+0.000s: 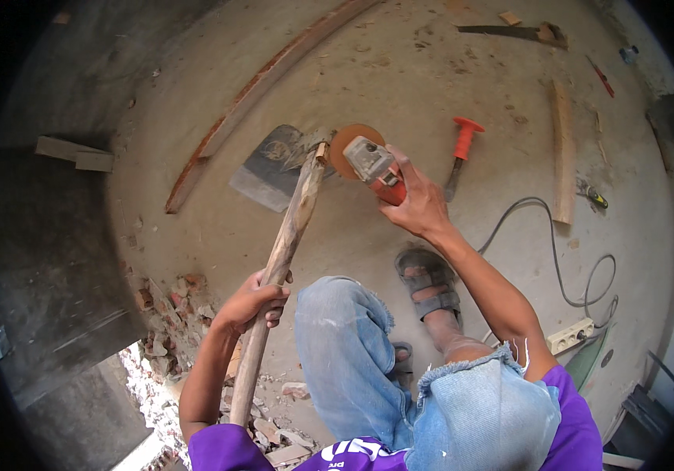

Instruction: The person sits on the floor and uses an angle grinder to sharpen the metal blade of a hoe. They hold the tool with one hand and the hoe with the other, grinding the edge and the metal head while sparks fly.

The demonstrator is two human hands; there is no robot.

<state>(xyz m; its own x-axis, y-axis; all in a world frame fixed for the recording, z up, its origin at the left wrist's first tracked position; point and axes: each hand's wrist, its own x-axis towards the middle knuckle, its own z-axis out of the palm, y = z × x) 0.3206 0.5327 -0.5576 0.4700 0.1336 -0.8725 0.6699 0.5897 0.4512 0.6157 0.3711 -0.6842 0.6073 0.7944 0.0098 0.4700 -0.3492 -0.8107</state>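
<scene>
My left hand (258,300) is closed round a long wooden pole (288,228), which slants up from beside my left leg. In my right hand (419,202) is an angle grinder (372,162), red-bodied with a grey metal head. Its orange-brown disc (342,147) is right beside the pole's far tip, where the wood looks pale and cut. Whether disc and wood touch, I cannot tell. Behind that tip a flat grey metal blade (262,174), like a shovel's or hoe's, lies on the floor; whether it is joined to the pole is unclear.
A chisel with a red guarded grip (464,145) lies right of the grinder. Farther right are a wooden plank (562,153), a black cable (554,251) and a power strip (569,336). A handsaw (509,32) and long beam (262,82) lie beyond. Brick rubble (168,326) is at left.
</scene>
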